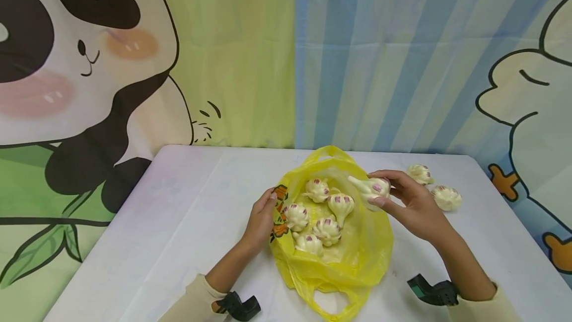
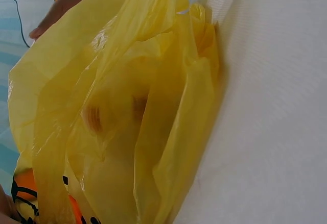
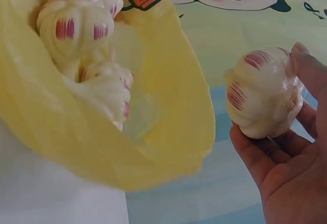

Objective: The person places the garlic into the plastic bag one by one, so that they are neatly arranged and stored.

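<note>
A yellow plastic bag (image 1: pixel 373 262) lies spread open on the table, with several white garlic bulbs (image 1: pixel 327 231) with purple marks inside it. At the bag's left rim, over an orange and black print, my left hand (image 1: pixel 259 222) grips the plastic; some of its fingers are hidden behind it. My right hand (image 1: pixel 417 207) pinches one garlic bulb (image 1: pixel 374 189) between thumb and fingers at the bag's right rim. In the right wrist view that held bulb (image 3: pixel 263 94) is beside the bag's edge, apart from it. The left wrist view shows mostly the bag's outer side (image 2: pixel 112 132).
Two more garlic bulbs, one farther back (image 1: pixel 420 174) and one nearer (image 1: pixel 446 198), lie on the white table (image 1: pixel 187 222) beyond my right hand. A bag handle loop (image 1: pixel 348 307) reaches toward the front edge. Behind the table hangs a printed curtain (image 1: pixel 241 53).
</note>
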The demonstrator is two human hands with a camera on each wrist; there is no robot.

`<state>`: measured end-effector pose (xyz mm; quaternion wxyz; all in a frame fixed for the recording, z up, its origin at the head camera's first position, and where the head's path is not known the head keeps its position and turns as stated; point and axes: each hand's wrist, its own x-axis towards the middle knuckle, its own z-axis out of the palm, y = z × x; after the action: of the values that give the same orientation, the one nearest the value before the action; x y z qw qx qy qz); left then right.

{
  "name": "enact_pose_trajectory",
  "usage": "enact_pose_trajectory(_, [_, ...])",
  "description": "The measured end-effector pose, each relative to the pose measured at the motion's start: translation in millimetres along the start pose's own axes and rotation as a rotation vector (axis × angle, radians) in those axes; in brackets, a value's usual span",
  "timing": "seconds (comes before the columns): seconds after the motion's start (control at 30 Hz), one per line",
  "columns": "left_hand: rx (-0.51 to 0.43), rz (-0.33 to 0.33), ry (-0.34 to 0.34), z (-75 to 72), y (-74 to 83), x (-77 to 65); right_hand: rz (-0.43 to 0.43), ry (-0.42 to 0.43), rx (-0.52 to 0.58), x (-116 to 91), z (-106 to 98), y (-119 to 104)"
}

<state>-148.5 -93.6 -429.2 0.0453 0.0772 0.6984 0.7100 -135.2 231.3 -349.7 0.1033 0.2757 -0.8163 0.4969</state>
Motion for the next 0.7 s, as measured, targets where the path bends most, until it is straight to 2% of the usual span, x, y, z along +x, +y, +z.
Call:
enact_pose_trajectory(0.23, [0.016,0.002,0.001,-0.2,-0.2,-0.4,-0.038,-0.081,0.058,12.6,11.7,3.3])
enact_pose_trajectory(0.37, [-0.001,0.004,-0.006,0.1,0.2,-0.6,0.003,-0.117,0.078,18.1,17.2,6.3])
enact_pose_trajectory(0.7, [0.005,-0.001,0.014,0.4,-0.4,-0.1,0.098,-0.196,0.036,28.4,31.9,13.2])
